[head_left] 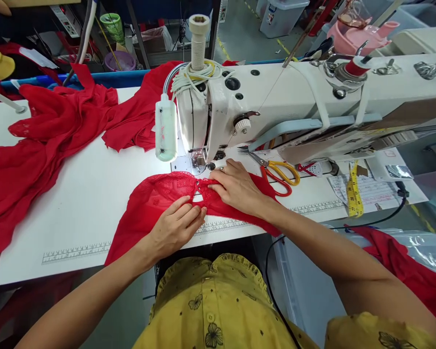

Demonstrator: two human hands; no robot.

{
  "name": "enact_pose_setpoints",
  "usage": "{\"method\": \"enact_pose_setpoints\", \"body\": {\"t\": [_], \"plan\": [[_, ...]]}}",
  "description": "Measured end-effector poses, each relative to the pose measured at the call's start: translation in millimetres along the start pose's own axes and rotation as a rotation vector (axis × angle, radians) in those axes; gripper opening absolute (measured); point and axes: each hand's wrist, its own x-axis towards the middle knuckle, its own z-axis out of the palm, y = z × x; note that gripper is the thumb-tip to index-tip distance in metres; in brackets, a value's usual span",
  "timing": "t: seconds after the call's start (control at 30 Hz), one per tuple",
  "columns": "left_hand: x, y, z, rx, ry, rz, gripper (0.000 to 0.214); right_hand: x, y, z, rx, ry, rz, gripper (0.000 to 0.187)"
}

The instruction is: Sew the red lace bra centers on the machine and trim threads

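Observation:
A red lace garment (160,194) lies spread at the front of the sewing machine, with a small opening near its middle. My left hand (179,223) is closed on the garment's lower edge, left of that opening, with the fingers bent together. From the other side, my right hand (238,189) pinches the lace by the opening, its fingers stretching up close to the presser foot. The presser foot (198,160) stands just behind the garment's upper edge. Whatever lies under my fingertips is hidden.
Scissors (272,169) with red and yellow handles lie right of my right hand. The sewing machine (254,97) spans the back. More red fabric (58,126) is heaped at left. A yellow measuring tape (354,191) and paper lie at right. A ruler strip (76,252) runs along the table's front.

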Motion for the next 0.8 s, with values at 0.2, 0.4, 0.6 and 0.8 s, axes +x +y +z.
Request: {"method": "enact_pose_setpoints", "body": {"t": [0.2, 0.4, 0.6, 0.8], "plan": [[-5, 2, 0.3, 0.066, 0.000, -0.007, 0.029, 12, -11, -25, 0.453, -0.314, 0.092, 0.016], [-7, 2, 2.6, 0.050, 0.022, -0.023, 0.028, 24, -13, -26, 0.587, -0.602, 0.178, 0.023], [-6, 1, 1.5, 0.079, 0.005, -0.027, 0.024, 16, -20, -21, 0.325, -0.468, 0.026, 0.022], [-5, 1, 1.3, 0.069, 0.011, -0.025, 0.023, 1, -35, -18, 0.093, -0.350, 0.066, 0.012]]}}
